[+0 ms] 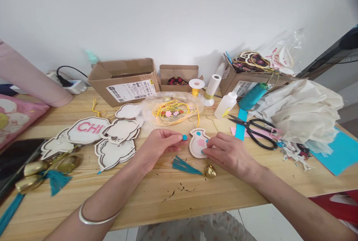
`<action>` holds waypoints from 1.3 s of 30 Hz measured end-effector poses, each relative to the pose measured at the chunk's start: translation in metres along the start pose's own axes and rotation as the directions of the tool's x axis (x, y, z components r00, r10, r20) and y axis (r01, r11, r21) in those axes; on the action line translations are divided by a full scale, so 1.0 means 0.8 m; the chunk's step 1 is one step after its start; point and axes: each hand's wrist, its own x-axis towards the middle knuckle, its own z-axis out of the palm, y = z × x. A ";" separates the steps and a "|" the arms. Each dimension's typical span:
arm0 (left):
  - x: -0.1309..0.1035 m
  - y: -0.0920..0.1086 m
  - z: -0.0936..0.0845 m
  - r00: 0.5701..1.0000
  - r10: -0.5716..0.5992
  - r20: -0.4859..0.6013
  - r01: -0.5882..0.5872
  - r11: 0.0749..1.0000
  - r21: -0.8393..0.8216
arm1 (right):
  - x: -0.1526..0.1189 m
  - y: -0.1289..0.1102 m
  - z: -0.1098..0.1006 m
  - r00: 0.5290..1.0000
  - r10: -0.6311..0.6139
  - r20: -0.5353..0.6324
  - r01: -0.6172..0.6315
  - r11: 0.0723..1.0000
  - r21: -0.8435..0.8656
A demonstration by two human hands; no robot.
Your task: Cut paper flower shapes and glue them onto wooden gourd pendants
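Between the thumb and fingers of my left hand (165, 144) is a small blue flower (185, 137), held just left of a gourd-shaped ornament (195, 147). The ornament lies on the table, with a wooden rim, a white face, a pink flower (201, 143) and blue flowers on it. My right hand (228, 151) rests at its right edge, fingers bent together over the rim; whether they pinch something is hidden. Below the ornament are a teal tassel (187, 165) and a gold bell (210, 171). A yellow cord runs up from its top.
White cloud-shaped ornaments (119, 153) lie on the left, beside gold bells (36, 168) and a phone (19, 159). Behind are cardboard boxes (107, 90), yellow cord (167, 112) and a glue bottle (226, 105). Black scissors (258, 131) and crumpled cloth (302, 110) are on the right.
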 end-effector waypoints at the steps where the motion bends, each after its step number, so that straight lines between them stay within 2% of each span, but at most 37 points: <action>1: 0.000 0.000 0.000 1.000 -0.002 -0.002 0.002 1.000 0.000 | 0.000 0.000 -0.001 1.000 0.000 -0.007 0.000 1.000 0.000; 9: -0.002 0.000 0.000 1.000 -0.010 -0.006 0.010 1.000 0.011 | 0.002 0.003 0.002 0.998 -0.010 -0.066 0.008 0.999 -0.039; 30: -0.002 0.001 0.002 1.000 -0.022 0.011 0.021 0.998 0.053 | 0.007 0.015 0.001 0.987 -0.105 0.122 0.109 0.994 -0.024; 33: -0.002 0.000 0.003 1.000 -0.022 0.016 0.020 0.993 0.115 | 0.007 0.015 0.001 0.984 -0.116 0.132 0.119 0.993 -0.016; 39: -0.002 -0.003 0.011 0.995 0.029 0.099 -0.060 0.941 0.333 | 0.007 0.016 0.001 0.979 -0.125 0.159 0.128 0.992 -0.007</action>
